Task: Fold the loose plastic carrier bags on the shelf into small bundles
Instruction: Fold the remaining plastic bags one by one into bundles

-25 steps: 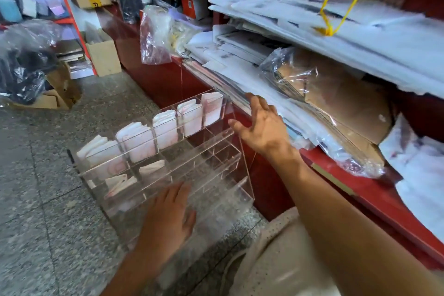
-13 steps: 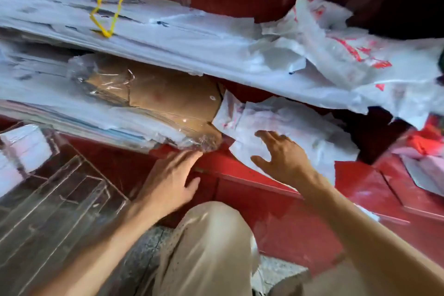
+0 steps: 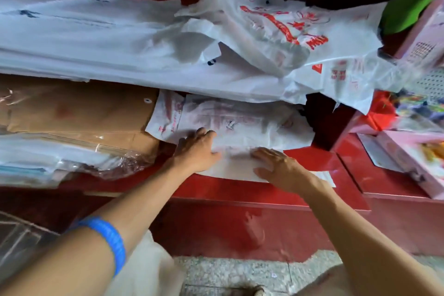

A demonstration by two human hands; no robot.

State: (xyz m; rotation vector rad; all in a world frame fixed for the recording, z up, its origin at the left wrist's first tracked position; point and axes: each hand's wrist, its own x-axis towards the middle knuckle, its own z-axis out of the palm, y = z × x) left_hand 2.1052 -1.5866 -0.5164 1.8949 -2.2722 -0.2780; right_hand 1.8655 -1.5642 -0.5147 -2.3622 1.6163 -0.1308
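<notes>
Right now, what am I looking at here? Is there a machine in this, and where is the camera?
No machine: a person is working with bare hands, and the one camera sits on their head, looking down. The left hand and right hand both lie flat on a white carrier bag printed in red, which rests on a red shelf. Neither hand grips anything. Above hangs a heap of more white bags. To the left lie brown envelopes wrapped in clear plastic. A blue wristband is on the left arm.
</notes>
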